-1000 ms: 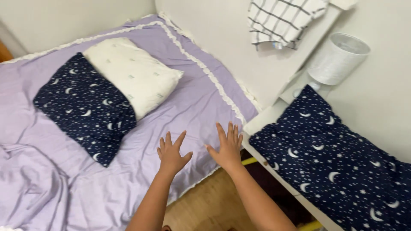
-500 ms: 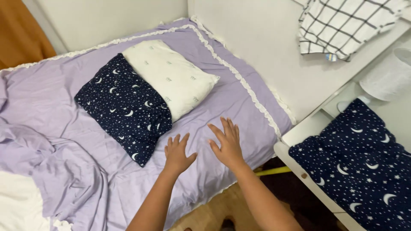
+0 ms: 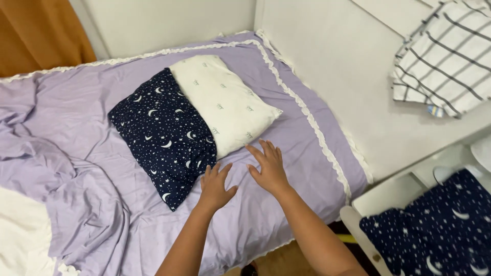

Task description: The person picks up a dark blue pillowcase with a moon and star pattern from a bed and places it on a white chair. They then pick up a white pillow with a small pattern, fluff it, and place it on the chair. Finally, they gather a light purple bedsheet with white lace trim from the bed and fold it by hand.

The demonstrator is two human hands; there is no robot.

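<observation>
Two hands, left (image 3: 215, 188) and right (image 3: 269, 168), grips wide, press the lilac sheet (image 3: 286, 204); two soft rectangular pillows (image 3: 166, 134) lie at eleven o'clock.

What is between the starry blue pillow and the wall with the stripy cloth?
In the head view, the white pillow lies beside the navy pillow, then bare purple sheet reaches the wall.

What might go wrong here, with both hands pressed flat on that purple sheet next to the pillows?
The left hand touches the navy pillow; a sweep may shove it against the white pillow. The right hand might drag the sheet, whose frilled edge already hangs off the bed.
</observation>
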